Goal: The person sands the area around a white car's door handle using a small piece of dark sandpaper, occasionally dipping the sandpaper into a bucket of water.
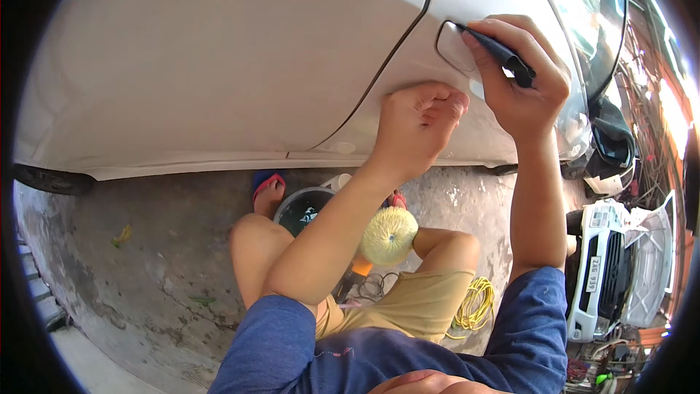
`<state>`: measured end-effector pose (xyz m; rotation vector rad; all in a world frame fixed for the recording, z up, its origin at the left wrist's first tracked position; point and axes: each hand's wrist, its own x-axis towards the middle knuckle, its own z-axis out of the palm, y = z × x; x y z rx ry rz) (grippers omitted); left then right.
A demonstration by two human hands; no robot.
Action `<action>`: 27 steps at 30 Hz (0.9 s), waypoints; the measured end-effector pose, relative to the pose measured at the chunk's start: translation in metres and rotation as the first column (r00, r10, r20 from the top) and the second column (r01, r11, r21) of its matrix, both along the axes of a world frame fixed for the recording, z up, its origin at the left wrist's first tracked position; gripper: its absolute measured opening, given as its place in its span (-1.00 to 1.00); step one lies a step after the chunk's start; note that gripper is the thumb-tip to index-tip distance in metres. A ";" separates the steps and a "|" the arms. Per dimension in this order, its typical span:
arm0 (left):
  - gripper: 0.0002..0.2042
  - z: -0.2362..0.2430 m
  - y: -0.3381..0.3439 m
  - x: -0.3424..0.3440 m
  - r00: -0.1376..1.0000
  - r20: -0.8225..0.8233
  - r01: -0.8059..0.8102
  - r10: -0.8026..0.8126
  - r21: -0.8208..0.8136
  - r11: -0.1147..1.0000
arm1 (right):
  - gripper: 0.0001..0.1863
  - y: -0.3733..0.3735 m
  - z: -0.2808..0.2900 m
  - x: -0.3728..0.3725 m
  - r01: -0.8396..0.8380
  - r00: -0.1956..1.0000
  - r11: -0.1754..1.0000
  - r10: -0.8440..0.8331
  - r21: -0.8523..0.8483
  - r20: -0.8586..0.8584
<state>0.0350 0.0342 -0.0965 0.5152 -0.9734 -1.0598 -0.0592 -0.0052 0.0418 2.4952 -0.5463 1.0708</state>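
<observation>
My right hand (521,76) pinches a dark folded sheet (503,52) that looks like sandpaper. The sheet's far end touches the edge of the fuel flap (453,45) on a pale car's side. To the left and a little lower, my left hand (424,120) is curled into a fist, palm side up, close against the body panel (292,66). Nothing shows in its fingers. Whether its knuckles press on the panel I cannot tell.
Between my knees is a round, woolly yellow pad (389,236) with an orange tool part (361,266) below it. A grey bucket (281,211) of water stands by my foot. A coiled yellow cord (475,305) lies at right. Further right are a white car front (589,277) and clutter.
</observation>
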 end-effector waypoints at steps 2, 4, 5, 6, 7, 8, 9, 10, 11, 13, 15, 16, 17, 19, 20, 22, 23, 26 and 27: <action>-0.86 0.001 0.001 0.000 0.998 0.009 0.057 -0.057 -0.004 0.998 | -0.81 -0.001 -0.001 -0.001 -0.001 0.999 1.000 0.000 0.020 0.041; -0.82 0.000 -0.003 -0.003 1.000 -0.009 0.022 -0.022 -0.034 0.999 | -0.81 -0.001 -0.002 0.004 -0.013 0.999 0.999 0.011 0.045 0.050; -0.78 -0.001 -0.003 -0.003 1.000 -0.025 -0.015 0.013 -0.064 0.998 | -0.82 -0.001 -0.002 0.006 -0.026 0.998 0.997 0.022 0.071 0.064; -0.78 -0.003 -0.003 -0.004 1.000 -0.026 -0.013 0.011 -0.062 0.998 | -0.82 -0.001 -0.003 0.004 -0.024 0.998 0.997 0.020 0.072 0.063; -0.77 -0.002 -0.002 -0.003 1.000 -0.002 0.007 -0.007 -0.058 0.998 | -0.82 -0.002 -0.003 0.001 -0.038 0.997 0.998 0.034 0.047 0.068; -0.77 -0.001 -0.002 -0.002 0.999 0.022 0.026 -0.025 -0.053 0.998 | -0.82 -0.002 -0.002 0.000 -0.050 0.996 0.998 0.049 0.023 0.073; -0.77 0.000 -0.003 -0.001 1.000 0.020 0.021 -0.020 -0.053 0.998 | -0.82 -0.004 -0.003 0.002 -0.055 0.996 0.998 0.054 0.023 0.071; -0.77 0.001 -0.002 0.000 0.998 0.053 -0.042 0.046 -0.085 0.996 | -0.83 -0.003 -0.005 0.007 -0.040 0.997 0.999 0.039 0.015 0.059; -0.76 0.002 -0.001 0.001 0.990 0.084 -0.103 0.113 -0.118 0.988 | -0.83 -0.001 -0.005 0.009 -0.025 0.999 1.000 0.025 0.008 0.047; -0.77 0.001 -0.003 -0.001 0.997 0.048 -0.049 0.053 -0.086 0.995 | -0.83 0.000 -0.002 0.008 -0.005 0.999 1.000 0.004 0.023 0.047; -0.77 0.000 -0.004 -0.001 1.000 0.014 -0.001 0.002 -0.059 0.998 | -0.83 -0.001 -0.001 0.007 0.006 0.999 0.999 -0.007 0.035 0.050; -0.77 0.000 -0.003 -0.001 1.000 0.014 -0.013 0.014 -0.087 0.996 | -0.83 -0.001 -0.004 0.004 -0.011 0.998 1.000 0.009 0.023 0.069; -0.77 0.000 -0.002 -0.002 1.000 0.014 -0.024 0.026 -0.115 0.993 | -0.82 -0.001 -0.004 0.003 -0.027 0.996 1.000 0.026 0.011 0.088; -0.77 0.000 -0.003 0.001 1.000 0.024 -0.012 0.015 -0.093 0.996 | -0.82 -0.004 0.000 0.005 -0.044 0.998 0.999 0.045 -0.013 0.053; -0.78 0.000 -0.003 0.002 0.999 0.037 0.003 0.000 -0.071 0.997 | -0.82 -0.005 0.001 0.005 -0.060 0.998 0.997 0.061 -0.038 0.021; -0.77 -0.001 -0.002 0.001 0.999 0.034 0.013 -0.010 -0.074 0.997 | -0.82 0.000 0.001 0.003 -0.045 0.999 0.998 0.046 -0.044 0.022; -0.77 -0.001 -0.002 0.001 0.999 0.032 0.021 -0.018 -0.079 0.997 | -0.82 0.001 0.002 0.003 -0.032 0.999 0.998 0.033 -0.052 0.024; -0.77 0.000 -0.003 0.004 0.994 0.110 -0.013 0.019 -0.053 0.998 | -0.82 -0.005 0.000 0.009 -0.057 0.998 0.997 0.059 -0.059 0.023; -0.77 -0.002 -0.002 0.002 0.994 0.108 -0.010 0.016 -0.051 0.999 | -0.82 -0.003 0.001 0.006 -0.055 0.998 0.997 0.056 -0.057 0.021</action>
